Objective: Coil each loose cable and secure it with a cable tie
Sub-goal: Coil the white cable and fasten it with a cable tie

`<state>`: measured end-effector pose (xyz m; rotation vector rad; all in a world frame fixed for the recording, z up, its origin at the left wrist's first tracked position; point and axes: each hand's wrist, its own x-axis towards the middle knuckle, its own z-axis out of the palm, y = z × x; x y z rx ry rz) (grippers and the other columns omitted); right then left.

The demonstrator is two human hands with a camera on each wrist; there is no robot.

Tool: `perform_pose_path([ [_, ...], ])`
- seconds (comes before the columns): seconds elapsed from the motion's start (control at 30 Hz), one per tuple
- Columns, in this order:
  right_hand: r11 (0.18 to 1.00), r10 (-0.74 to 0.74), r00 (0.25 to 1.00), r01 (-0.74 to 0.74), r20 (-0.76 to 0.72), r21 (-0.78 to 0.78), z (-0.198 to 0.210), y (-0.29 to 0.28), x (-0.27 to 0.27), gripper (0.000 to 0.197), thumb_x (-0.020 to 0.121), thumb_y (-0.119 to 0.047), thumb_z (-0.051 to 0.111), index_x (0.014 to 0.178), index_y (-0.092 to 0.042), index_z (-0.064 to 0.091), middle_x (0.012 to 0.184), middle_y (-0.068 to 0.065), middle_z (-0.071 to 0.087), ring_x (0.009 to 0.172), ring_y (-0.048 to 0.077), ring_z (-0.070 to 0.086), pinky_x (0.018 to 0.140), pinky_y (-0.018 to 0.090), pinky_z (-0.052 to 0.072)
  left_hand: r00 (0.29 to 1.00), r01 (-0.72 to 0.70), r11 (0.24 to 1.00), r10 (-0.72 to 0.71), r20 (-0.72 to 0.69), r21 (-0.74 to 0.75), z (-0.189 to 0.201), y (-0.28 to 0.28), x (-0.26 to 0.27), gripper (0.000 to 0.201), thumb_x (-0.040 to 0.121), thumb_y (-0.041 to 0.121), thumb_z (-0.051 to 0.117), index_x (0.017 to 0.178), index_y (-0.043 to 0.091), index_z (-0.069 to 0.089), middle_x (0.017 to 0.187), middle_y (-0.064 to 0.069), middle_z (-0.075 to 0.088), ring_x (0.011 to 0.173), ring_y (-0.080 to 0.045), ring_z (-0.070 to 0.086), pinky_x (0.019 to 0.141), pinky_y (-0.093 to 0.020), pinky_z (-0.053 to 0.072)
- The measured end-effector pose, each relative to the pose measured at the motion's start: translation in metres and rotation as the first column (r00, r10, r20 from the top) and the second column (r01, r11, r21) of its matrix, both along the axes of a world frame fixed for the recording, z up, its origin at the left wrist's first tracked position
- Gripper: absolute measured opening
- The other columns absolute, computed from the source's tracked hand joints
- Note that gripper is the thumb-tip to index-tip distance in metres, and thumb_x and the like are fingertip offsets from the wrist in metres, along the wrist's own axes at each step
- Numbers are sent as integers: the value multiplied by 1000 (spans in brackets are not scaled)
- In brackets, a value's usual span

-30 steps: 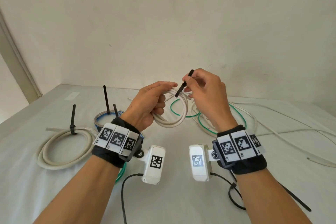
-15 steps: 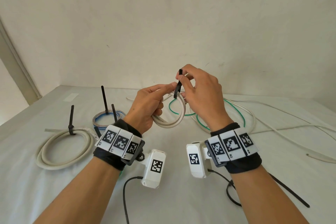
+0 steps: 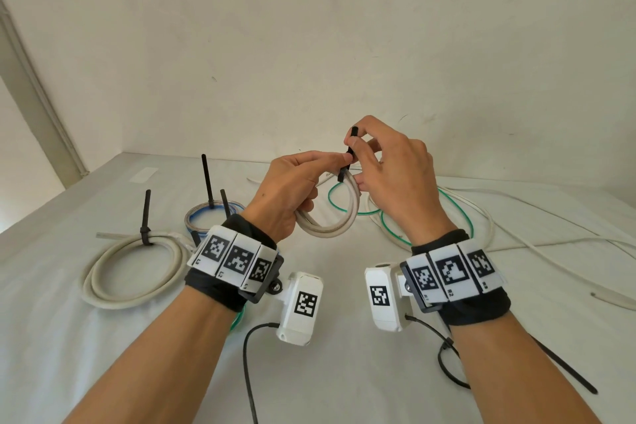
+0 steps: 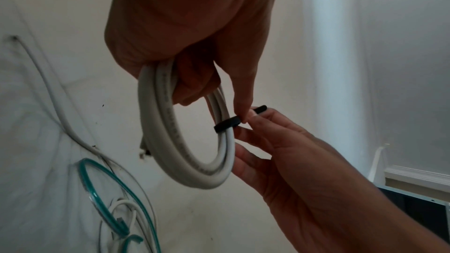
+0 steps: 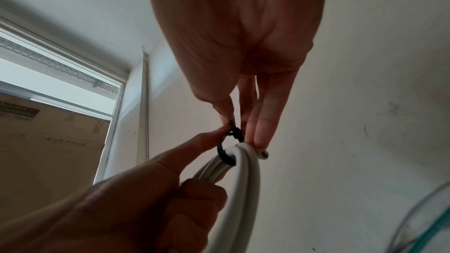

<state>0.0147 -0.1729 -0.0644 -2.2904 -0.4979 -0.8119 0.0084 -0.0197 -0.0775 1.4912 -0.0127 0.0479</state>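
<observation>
A small coil of white cable [image 3: 330, 227] [image 4: 175, 141] [image 5: 241, 180] hangs in the air above the table. My left hand [image 3: 292, 189] [image 4: 194, 36] grips its near side, the index fingertip against a black cable tie [image 3: 348, 158] [image 4: 227, 123] [image 5: 225, 149] looped round the coil's top. My right hand [image 3: 389, 169] [image 5: 243, 45] pinches the tie's upright tail between thumb and fingers, while its lower fingers touch the coil.
On the white table [image 3: 344, 372] lie two tied coils at the left: a thick white one [image 3: 134, 272] and a blue-white one [image 3: 213, 217]. Loose green cable [image 3: 430, 217] and white cables [image 3: 550, 248] spread behind and right. A spare black tie [image 3: 564, 368] lies near my right forearm.
Both hands have risen slightly with the coil. The tie's tail has swung from slanted to nearly upright, and its loop now sits closer round the coil.
</observation>
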Motion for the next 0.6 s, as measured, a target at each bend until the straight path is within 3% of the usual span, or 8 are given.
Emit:
perform_pose_path([
  [0.1,1000,-1,999,2,32,-30,3,0,-1,11,104,-33,53,101,-31,63,101,-8,59,75,22,70,75,47,55,1000,-5,1000,5,19,-11,1,0,1,15,86,29,81,99,21,84,51,12,42,45,-8,27,43,-19,26],
  [0.23,996,1,999,3,38,-94,3,-3,0,12,105,-31,52,104,-30,64,99,-8,55,75,17,62,78,43,52,1000,5,1000,-5,23,-13,1,0,2,14,88,24,79,101,22,83,52,11,43,45,-7,27,43,-20,25],
  [0.33,997,16,999,-13,39,-70,0,-2,1,12,105,-34,51,103,-32,63,98,-7,53,70,15,60,74,44,53,1000,-18,1000,18,9,-2,-2,-2,2,15,87,30,80,97,19,84,53,9,37,45,-8,27,42,-20,26],
  [0.5,998,-9,998,12,67,-58,1,-4,1,15,106,-37,46,104,-30,60,94,-4,56,71,26,69,63,47,53,999,-41,999,41,-5,27,-11,-8,0,15,89,26,78,97,14,83,44,14,43,44,-8,27,42,-21,26],
  [0.6,989,-106,991,114,87,-90,2,-4,0,15,106,-39,43,103,-31,55,93,-6,61,79,23,71,63,44,55,1000,-20,1000,20,-21,-5,-12,-10,1,16,91,23,77,102,12,82,44,15,44,43,-8,27,41,-20,26],
])
